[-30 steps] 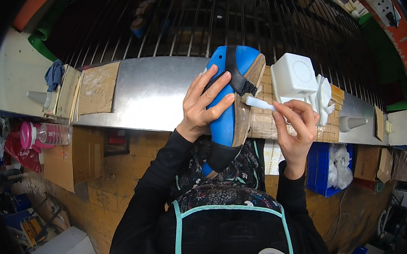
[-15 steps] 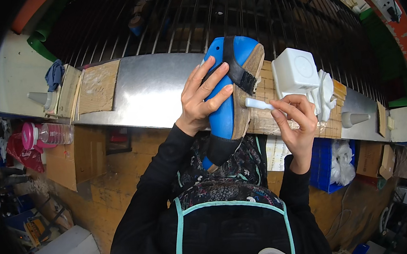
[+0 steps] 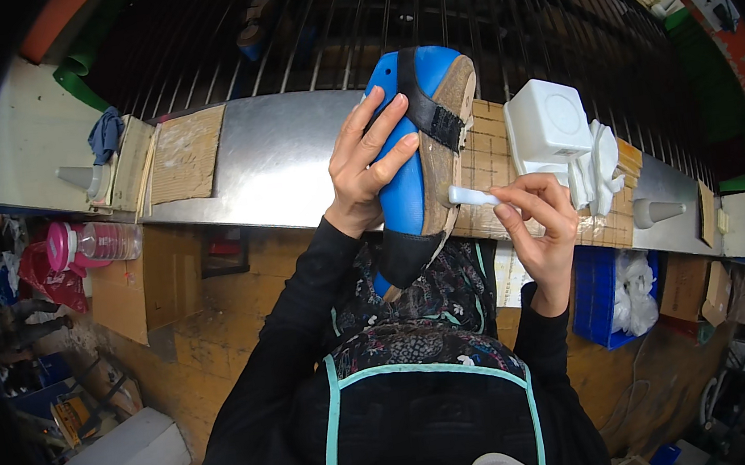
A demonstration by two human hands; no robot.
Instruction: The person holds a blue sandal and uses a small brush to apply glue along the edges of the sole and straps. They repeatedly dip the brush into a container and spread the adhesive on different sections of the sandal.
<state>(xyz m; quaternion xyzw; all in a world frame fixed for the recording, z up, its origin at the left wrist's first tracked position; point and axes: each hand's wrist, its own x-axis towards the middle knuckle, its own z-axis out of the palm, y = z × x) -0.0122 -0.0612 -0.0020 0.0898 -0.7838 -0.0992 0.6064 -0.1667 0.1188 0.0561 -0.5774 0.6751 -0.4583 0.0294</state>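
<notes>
My left hand [image 3: 366, 166] grips a blue shoe last [image 3: 404, 185] with a tan insole board [image 3: 443, 149] and a black strap [image 3: 428, 115] across it, held upright over the bench edge. My right hand [image 3: 538, 225] pinches a small white brush handle [image 3: 472, 195], its tip touching the side edge of the insole board. Black sleeves and a dark apron with teal trim fill the lower middle.
A long metal bench top [image 3: 272, 166] runs across. A white square box [image 3: 548, 121] and white rags [image 3: 597, 166] sit right of the shoe. Cardboard pieces [image 3: 185, 152] and a blue cloth [image 3: 105, 133] lie left. A blue bin [image 3: 616, 294] hangs below right; a black wire rack [image 3: 459, 9] behind.
The shoe last has been lifted slightly higher and turned more upright. My right hand has shifted the brush a little down along the insole edge.
</notes>
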